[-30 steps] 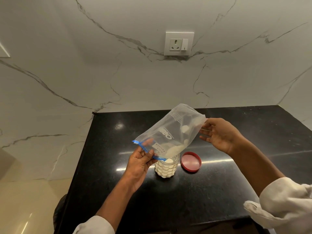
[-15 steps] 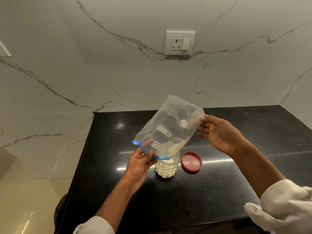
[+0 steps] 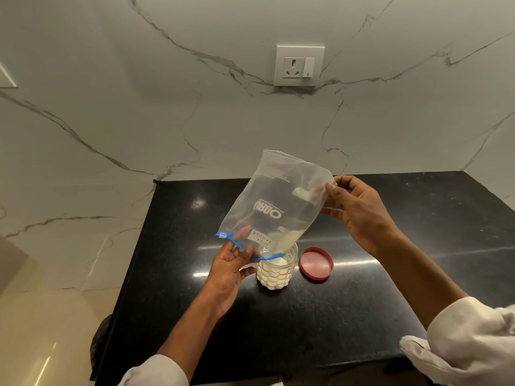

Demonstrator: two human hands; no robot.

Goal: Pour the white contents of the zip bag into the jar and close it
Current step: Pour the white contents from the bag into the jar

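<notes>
A clear zip bag (image 3: 274,203) with a blue zip strip hangs upside down, its mouth over a small ribbed glass jar (image 3: 276,274) on the black counter. My left hand (image 3: 231,267) pinches the bag's blue zip edge beside the jar. At the raised bottom corner, my right hand (image 3: 359,211) grips the bag and tilts it steeply. A little white powder sits near the bag's mouth and a few lumps cling near the top corner. White powder fills the jar close to its rim. The red lid (image 3: 316,263) lies flat just right of the jar.
The black stone counter (image 3: 362,316) meets a white marble wall at the back and on the left. A wall socket (image 3: 299,65) sits above the counter. The counter's front edge runs close to my white sleeves.
My right hand has lifted the bag's bottom corner higher, so the bag stands steeper. More powder has slid towards the mouth and into the jar. My left hand has stayed put.
</notes>
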